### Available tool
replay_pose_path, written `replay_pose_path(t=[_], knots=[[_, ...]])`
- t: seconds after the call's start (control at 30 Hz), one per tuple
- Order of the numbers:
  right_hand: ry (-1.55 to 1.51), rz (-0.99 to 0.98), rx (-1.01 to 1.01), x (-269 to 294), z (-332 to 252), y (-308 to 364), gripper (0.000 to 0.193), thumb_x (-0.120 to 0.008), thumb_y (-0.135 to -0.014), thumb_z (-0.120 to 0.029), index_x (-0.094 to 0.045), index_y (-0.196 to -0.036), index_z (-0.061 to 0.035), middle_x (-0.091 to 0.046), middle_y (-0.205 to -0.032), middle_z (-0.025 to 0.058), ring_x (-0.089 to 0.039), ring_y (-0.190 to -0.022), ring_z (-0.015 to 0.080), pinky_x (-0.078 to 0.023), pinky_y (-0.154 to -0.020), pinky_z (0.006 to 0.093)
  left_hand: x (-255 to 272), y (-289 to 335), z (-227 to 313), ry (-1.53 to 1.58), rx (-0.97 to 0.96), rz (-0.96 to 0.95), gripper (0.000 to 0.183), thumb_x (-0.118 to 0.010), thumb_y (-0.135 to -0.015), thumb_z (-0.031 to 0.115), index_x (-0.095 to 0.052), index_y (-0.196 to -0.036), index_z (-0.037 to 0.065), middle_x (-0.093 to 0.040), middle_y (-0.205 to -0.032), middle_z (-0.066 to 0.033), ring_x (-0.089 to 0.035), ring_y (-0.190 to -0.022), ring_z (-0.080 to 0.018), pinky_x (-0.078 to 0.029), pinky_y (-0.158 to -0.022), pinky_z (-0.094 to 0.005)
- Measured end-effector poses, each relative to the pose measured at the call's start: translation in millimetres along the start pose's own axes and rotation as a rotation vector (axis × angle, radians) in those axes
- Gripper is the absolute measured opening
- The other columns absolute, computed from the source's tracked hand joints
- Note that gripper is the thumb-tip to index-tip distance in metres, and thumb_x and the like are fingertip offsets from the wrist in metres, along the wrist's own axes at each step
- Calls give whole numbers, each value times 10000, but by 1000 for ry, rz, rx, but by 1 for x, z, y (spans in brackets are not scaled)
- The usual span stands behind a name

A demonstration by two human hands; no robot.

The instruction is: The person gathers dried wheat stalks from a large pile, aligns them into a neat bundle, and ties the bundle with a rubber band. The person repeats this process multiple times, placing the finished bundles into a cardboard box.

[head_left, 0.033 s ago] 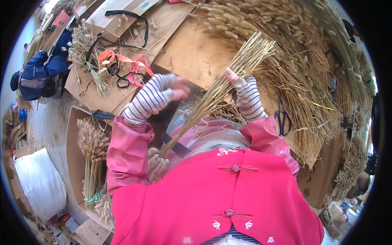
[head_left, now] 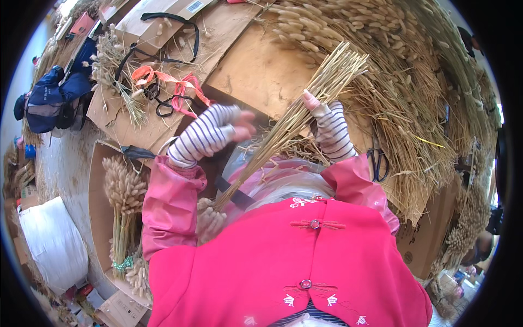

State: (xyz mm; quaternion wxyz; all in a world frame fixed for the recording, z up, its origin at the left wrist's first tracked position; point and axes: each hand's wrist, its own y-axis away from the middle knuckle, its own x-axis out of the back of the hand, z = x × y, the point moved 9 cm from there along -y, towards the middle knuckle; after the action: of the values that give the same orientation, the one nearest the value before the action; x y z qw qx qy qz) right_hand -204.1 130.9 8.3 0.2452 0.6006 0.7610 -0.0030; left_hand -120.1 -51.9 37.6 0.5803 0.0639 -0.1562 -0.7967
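Nothing has moved: right hand point(head_left: 333, 129) still grips straw bundle point(head_left: 294, 122).

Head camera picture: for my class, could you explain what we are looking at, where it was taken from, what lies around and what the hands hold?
A wide fisheye camera on a person's head looks down, so straight edges bend. No machine: two hands in striped fingerless gloves, pink sleeves. The right hand grips a bundle of dry straw stalks slanting toward the lap. The left hand hovers open beside it, blurred. On flattened cardboard lie orange ribbon, a big heap of dried grasses and black scissors. Tied fluffy bunches sit in a box at left.
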Motion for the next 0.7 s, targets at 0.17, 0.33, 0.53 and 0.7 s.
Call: replay_pose_path(t=[0.17, 0.33, 0.53, 0.7], knots=[[-34, -45, 4, 1, 2, -3, 313, -714, -783, -214, -524, -916, -3, -569, -768, 34, -541, -628, 106, -456, -554, 247, -39, 3, -19, 187, 81, -203, 442, -634, -808, 188, -547, -1168, -54, -647, -966, -73, -576, -890, -112, -434, -836, -246], [61, -22, 71, 4, 4, -5, 370, -704, -792, -260, -525, -968, 13, -571, -858, 63, -550, -711, 126, -460, -647, 275, -51, -18, 4, 272, -44, -157, 380, -613, -822, 231, -585, -1084, -42, -642, -873, -40, -569, -790, -101, -442, -741, -237], [-159, -77, 30, -5, -6, 4, 410, -697, -781, -343, -611, -989, 0, -642, -870, 114, -614, -806, 208, -493, -741, 325, -80, -37, -3, 411, 8, -154, 235, -600, -821, 223, -591, -858, -9, -571, -686, -17, -506, -586, -86, -414, -547, -231], [-287, 115, -115, 5, -4, 14, 412, -711, -775, -255, -543, -1058, -7, -584, -723, 66, -582, -603, 180, -496, -544, 298, -91, -36, 25, -440, -315, 254, 305, -554, -816, 137, -530, -1078, -17, -567, -715, -93, -517, -650, -124, -439, -581, -313]])
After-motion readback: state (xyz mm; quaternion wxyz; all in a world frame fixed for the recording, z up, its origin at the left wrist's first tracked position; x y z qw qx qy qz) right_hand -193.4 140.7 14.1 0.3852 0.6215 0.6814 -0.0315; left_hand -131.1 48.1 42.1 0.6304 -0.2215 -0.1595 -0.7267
